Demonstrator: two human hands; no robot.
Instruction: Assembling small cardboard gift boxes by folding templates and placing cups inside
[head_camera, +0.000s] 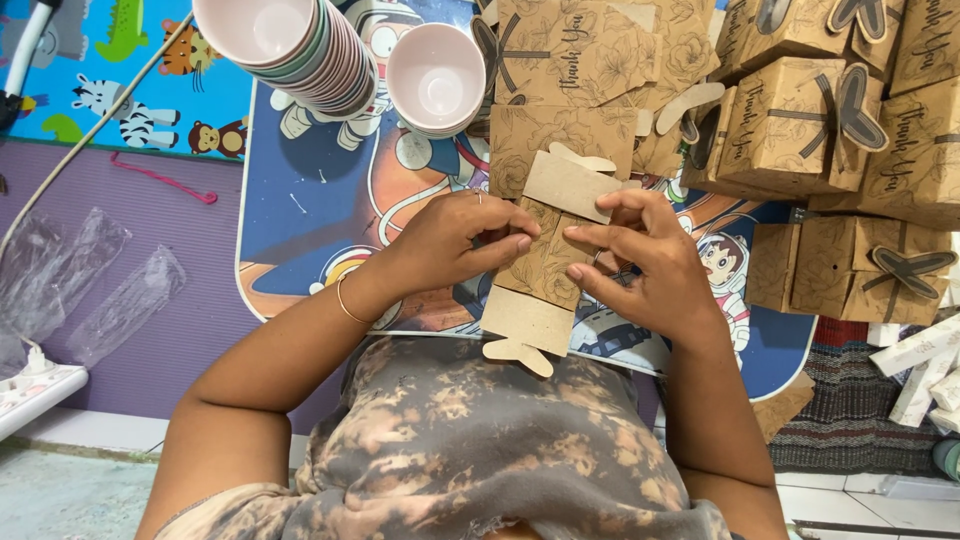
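Hands meet over the small cartoon-printed table (300, 215): your left hand (455, 240) and right hand (645, 260) pinch a flat, unfolded kraft box blank (545, 265) between thumbs and fingertips, stacked pink bowls (300, 45) and finished boxes (800, 125) beyond.

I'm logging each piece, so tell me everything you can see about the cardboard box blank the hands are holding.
The box blank is brown kraft card with a faint floral print outside and plain inner flaps, one bow-shaped tab at each end. It is unfolded, half-formed, held above the small table. The left hand and right hand pinch its middle from either side.
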